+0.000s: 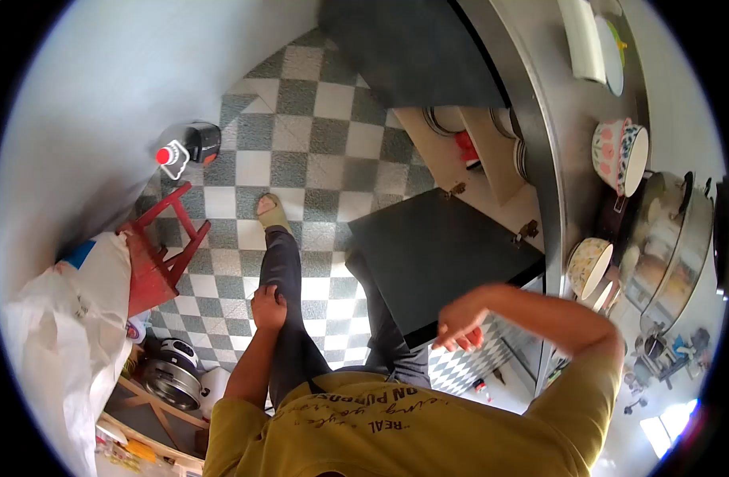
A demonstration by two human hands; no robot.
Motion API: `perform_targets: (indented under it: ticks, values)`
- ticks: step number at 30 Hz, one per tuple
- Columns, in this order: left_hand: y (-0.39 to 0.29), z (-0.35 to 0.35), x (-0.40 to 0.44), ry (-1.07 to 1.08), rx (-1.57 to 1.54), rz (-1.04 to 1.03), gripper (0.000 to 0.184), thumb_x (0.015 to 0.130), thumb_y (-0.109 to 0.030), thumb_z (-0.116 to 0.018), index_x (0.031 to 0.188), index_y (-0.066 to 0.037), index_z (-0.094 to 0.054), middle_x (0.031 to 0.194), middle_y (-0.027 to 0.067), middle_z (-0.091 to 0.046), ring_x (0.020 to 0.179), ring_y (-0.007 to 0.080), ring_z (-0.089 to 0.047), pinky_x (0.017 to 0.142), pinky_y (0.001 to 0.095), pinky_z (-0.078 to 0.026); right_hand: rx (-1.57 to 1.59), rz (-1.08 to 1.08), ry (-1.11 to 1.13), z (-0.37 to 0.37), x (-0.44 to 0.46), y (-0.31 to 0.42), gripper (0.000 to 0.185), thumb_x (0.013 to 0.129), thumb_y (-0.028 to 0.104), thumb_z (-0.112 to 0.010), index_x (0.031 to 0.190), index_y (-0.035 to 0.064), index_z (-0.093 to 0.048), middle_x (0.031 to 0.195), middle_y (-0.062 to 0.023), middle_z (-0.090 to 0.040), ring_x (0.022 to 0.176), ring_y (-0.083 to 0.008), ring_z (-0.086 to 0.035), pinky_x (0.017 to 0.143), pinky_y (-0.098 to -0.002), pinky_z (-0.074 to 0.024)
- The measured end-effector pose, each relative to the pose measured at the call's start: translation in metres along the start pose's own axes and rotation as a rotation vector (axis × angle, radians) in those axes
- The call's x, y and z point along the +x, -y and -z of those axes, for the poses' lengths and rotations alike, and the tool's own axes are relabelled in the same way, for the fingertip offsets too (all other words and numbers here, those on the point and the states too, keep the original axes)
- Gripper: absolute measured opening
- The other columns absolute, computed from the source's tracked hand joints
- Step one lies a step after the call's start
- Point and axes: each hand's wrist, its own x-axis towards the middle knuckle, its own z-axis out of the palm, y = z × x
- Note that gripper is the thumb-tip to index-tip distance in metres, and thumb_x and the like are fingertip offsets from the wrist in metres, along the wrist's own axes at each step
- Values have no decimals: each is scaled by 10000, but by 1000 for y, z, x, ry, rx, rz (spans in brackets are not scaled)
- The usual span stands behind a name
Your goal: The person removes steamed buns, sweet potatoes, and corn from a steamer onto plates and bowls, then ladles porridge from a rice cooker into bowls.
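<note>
My left hand [269,308] rests on the thigh of my dark trousers [280,266], its fingers curled in; what lies under them, if anything, is hidden. On the right, my right hand [461,322] hangs bent at the wrist beside the edge of an open dark cabinet door [448,258]. Its fingers are partly spread, and something red shows behind them. Beyond the door, the open cabinet [491,179] holds stacked plates [446,119] and a red item [465,147].
A red stool [153,266] stands at the left near a white bag [70,334]. A dark jug with a red cap [201,143] is by the wall. Bowls [620,157] and a lidded steamer [666,246] sit on the right counter. Metal pots [172,383] are lower left.
</note>
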Motion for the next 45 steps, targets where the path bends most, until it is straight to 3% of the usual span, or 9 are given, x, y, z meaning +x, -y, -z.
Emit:
perform_targets:
  ticks: [2, 6, 8, 12, 14, 15, 20, 39, 45]
  values:
    - [-4, 1, 5, -17, 6, -3, 285, 722, -193, -584, 974, -58, -592, 963, 140, -571, 922, 323, -536, 818, 429, -423, 160, 296, -62, 47, 4, -2, 202, 795, 111, -536, 938, -25, -576, 766, -107, -609, 615, -182, -616, 526, -293, -512]
    - [-21, 8, 1, -80, 92, -33, 301, 727, -179, -568, 999, -52, -582, 964, 162, -558, 933, 324, -525, 890, 434, -383, 742, 832, -1450, 173, 33, -53, 157, 842, 108, -487, 957, 22, -551, 763, -59, -581, 665, -140, -556, 657, -251, -454]
    - [-17, 6, 2, -124, 95, -60, 309, 727, -172, -565, 1009, -48, -577, 970, 163, -553, 937, 325, -521, 910, 438, -370, 1158, 947, -1784, 229, 36, -125, 149, 846, 108, -505, 956, 39, -578, 753, -54, -573, 638, -139, -542, 602, -258, -454]
    - [-10, 2, 0, -117, 63, -54, 312, 719, -150, -567, 1010, -38, -570, 976, 169, -546, 936, 331, -515, 911, 441, -369, 1071, 331, -2031, 268, 2, -306, 195, 887, 110, -460, 735, 12, -533, 708, -72, -519, 612, -197, -500, 533, -278, -421]
    - [-12, 3, 0, -103, 52, -55, 310, 714, -137, -568, 1006, -37, -570, 974, 167, -547, 931, 336, -513, 904, 440, -371, 916, -336, -2103, 277, -12, -346, 231, 912, 162, -460, 753, 9, -529, 717, -78, -514, 625, -199, -495, 551, -296, -419]
    - [-15, 5, 0, -92, 64, -46, 307, 713, -136, -568, 1003, -37, -569, 973, 166, -547, 931, 338, -513, 901, 439, -372, 1198, -40, -2254, 273, -11, -355, 244, 920, 192, -464, 777, 7, -532, 738, -81, -520, 641, -194, -498, 565, -300, -422]
    - [-23, 1, 4, -88, 121, -50, 283, 720, -143, -556, 982, -39, -568, 960, 161, -551, 931, 337, -514, 889, 436, -375, 1991, 886, -2204, 281, -14, -374, 243, 925, 230, -472, 862, 2, -531, 801, -87, -537, 672, -187, -508, 587, -304, -435]
    - [-47, 1, 11, -61, 255, -21, 250, 708, -189, -561, 923, -63, -567, 881, 155, -557, 872, 329, -541, 820, 434, -406, 2261, 1568, -1905, 276, -13, -308, 213, 889, 202, -508, 965, 4, -509, 850, -112, -564, 629, -204, -543, 512, -325, -448]
    - [-44, 3, 4, -233, -27, -322, 271, 649, -71, -587, 918, -58, -559, 827, 153, -525, 783, 360, -520, 729, 468, -411, 2279, 1810, -1867, 206, -2, -226, 225, 878, 193, -520, 998, 4, -503, 866, -120, -572, 616, -209, -554, 488, -331, -453]
